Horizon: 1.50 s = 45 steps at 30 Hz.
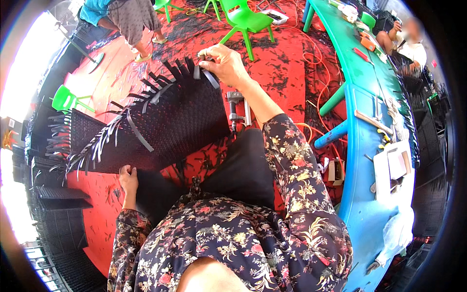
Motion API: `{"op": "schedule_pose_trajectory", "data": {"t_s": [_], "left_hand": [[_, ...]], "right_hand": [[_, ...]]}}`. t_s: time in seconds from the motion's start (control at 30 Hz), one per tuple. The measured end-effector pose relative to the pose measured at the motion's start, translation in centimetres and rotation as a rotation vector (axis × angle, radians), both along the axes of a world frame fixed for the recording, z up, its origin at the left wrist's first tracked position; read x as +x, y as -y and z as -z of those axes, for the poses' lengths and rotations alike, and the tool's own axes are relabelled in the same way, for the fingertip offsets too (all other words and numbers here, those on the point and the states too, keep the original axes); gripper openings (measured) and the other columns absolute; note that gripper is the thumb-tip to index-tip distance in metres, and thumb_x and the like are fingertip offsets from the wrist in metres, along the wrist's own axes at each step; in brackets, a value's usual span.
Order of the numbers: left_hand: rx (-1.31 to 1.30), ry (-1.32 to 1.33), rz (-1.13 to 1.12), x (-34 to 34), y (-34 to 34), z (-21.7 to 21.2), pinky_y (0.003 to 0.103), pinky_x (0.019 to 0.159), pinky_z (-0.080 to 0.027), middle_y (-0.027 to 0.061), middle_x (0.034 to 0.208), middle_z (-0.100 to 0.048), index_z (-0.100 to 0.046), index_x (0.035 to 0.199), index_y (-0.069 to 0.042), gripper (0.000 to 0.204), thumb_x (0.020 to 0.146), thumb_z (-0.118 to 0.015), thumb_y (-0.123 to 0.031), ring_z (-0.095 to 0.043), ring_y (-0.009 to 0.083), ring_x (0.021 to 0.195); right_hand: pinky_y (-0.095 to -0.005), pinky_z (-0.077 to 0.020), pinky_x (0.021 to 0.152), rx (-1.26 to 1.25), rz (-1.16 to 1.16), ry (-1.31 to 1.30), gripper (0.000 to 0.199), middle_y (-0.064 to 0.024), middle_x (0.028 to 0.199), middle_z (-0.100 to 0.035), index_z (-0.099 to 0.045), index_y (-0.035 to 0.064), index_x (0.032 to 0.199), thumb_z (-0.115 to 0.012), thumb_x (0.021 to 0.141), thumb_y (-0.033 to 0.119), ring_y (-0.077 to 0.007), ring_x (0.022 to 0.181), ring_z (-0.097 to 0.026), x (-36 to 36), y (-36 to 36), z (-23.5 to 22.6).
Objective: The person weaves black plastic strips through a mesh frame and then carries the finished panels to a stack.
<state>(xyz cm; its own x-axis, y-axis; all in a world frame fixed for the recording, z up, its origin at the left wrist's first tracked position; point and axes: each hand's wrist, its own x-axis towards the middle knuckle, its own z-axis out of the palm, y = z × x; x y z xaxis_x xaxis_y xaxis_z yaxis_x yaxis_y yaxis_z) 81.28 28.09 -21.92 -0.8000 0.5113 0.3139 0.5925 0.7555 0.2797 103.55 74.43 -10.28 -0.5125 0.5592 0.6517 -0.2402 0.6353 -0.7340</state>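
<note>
The right hand pinches the upper corner of a black woven sheet of flat plastic-like strips, and the left hand is at its lower edge. Along the upper and left edges of this sheet, many loose strip ends stick out like a fringe. Beyond the sheet, near its right side, there is a grey metal hand tool. The red floor covering is scattered with dark scraps, and a thin orange hose curves over it. On the right stands a long bench, green and blue, carrying a wooden-handled tool. A bright green plastic chair stands at the top; at the upper right, another person sits.
</note>
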Motion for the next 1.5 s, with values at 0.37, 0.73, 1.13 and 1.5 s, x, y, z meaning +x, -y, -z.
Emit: {"op": "schedule_pose_trajectory", "data": {"t_s": [0.37,0.73,1.13,1.5], "left_hand": [[0.012,0.021,-0.09,0.2,-0.3,0.1,0.039,0.075,-0.047,0.0148,0.09,-0.06,-0.061,0.089,0.001,0.024,0.074,-0.068,-0.016,-0.059,0.0301,0.083],[0.106,0.073,-0.102,-1.1,0.5,2.4,0.035,0.073,-0.049,0.0131,0.089,-0.06,-0.062,0.089,0.001,0.023,0.074,-0.07,-0.015,-0.061,0.0256,0.079],[0.102,0.041,-0.081,-1.0,1.1,2.1,0.036,0.071,-0.049,0.0133,0.086,-0.06,-0.062,0.085,0.001,0.02,0.074,-0.069,-0.015,-0.06,0.0266,0.079],[0.097,0.025,-0.018,-1.3,1.1,2.3,0.034,0.07,-0.048,0.0128,0.086,-0.061,-0.062,0.086,0.001,0.021,0.076,-0.069,-0.016,-0.06,0.0243,0.076]], "right_hand": [[-0.0234,-0.0437,0.064,-0.455,-0.221,-0.177,0.01,0.0027,0.073,-0.055,-0.057,0.0049,0.082,-0.064,0.076,0.001,-0.006,0.068,-0.051,0.0,0.7,-0.5],[-0.0254,-0.0437,0.065,-0.446,-0.221,-0.009,0.014,-0.0038,0.072,-0.063,-0.062,-0.0003,0.077,-0.061,0.082,0.013,-0.0095,0.068,-0.055,0.5,-1.1,-0.7],[-0.0263,-0.0478,0.075,-0.341,-0.214,0.018,0.012,-0.0016,0.085,-0.062,-0.061,-0.0004,0.094,-0.058,0.082,0.001,-0.0089,0.079,-0.059,0.3,0.6,-0.9],[-0.0251,-0.0466,0.059,0.131,-0.074,0.352,0.014,-0.0017,0.069,-0.064,-0.065,0.0041,0.082,-0.066,0.078,0.018,-0.0082,0.061,-0.058,-0.2,-1.1,-3.0]]}}
